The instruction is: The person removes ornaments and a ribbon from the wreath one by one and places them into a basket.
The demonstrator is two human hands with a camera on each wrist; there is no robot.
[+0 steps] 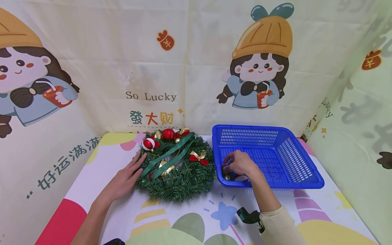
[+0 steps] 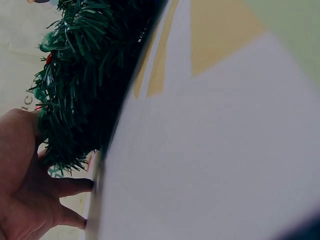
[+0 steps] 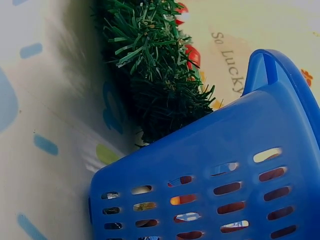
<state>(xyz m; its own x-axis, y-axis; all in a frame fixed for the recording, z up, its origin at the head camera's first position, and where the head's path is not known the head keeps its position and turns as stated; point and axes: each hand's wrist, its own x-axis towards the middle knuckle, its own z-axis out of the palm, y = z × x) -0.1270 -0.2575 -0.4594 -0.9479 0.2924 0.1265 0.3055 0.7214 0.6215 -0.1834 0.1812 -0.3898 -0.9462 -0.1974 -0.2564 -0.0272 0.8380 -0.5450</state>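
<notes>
A green Christmas wreath (image 1: pixel 180 190) lies on the table, decorated with a shiny red ball (image 1: pixel 168 134), a red-and-white ball (image 1: pixel 148 144), red and gold bows (image 1: pixel 199 157) and a loop of green ribbon (image 1: pixel 171 151). My left hand (image 1: pixel 124 182) rests against its left edge, fingers extended and spread; the left wrist view shows fingertips touching the table beside the wreath. Inside the front left corner of the blue basket (image 1: pixel 294 185), my right hand (image 1: pixel 240 163) bends its fingers down over several small ornaments (image 1: pixel 227 177). Whether it grips one is hidden.
The basket stands just right of the wreath, its slotted wall (image 3: pixel 200 165) close beside the greenery in the right wrist view. A printed cloth backdrop (image 1: pixel 196 78) rises behind the table. The patterned tabletop (image 1: pixel 190 211) extends in front of both things.
</notes>
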